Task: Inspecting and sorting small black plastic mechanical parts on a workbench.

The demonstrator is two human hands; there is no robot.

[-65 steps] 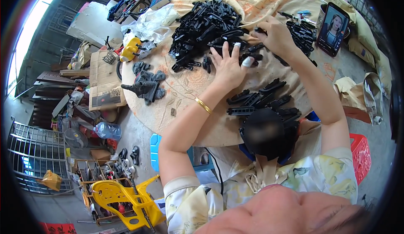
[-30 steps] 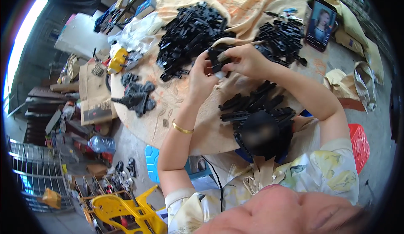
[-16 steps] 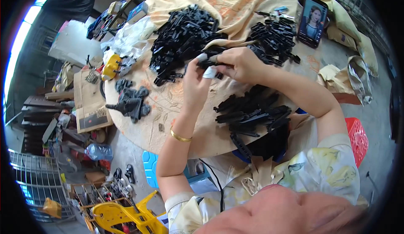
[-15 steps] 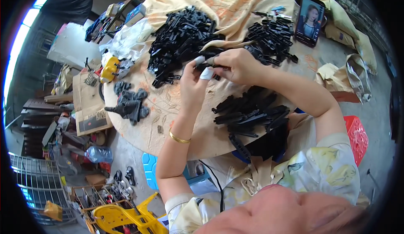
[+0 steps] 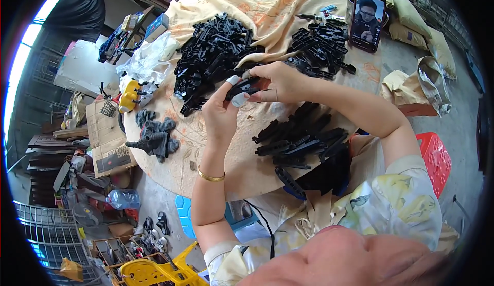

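My left hand (image 5: 220, 112), its thumb and a fingertip wrapped in white tape, pinches one end of a small black plastic piece (image 5: 247, 87). My right hand (image 5: 280, 82) grips the other end with bent fingers, which hide part of it. Both hands are above the cloth-covered round table (image 5: 177, 175). Beyond them a large heap of loose black plastic pieces (image 5: 216, 49) spreads out, with a smaller heap (image 5: 321, 44) to the right. Nearer me, longer black strips (image 5: 303, 139) lie in a loose pile by the table's edge.
A phone (image 5: 367, 21) stands upright at the far right, its screen lit. Dark grey gloves (image 5: 157, 137), a yellow toy-like object (image 5: 129, 96) and clear plastic bags (image 5: 149, 59) lie at the left. A paper bag (image 5: 417, 90) is at the right, near a red stool (image 5: 435, 162).
My hands have shifted slightly left and nearer me, and the black piece between them now shows more fully. The picture on the phone screen is different.
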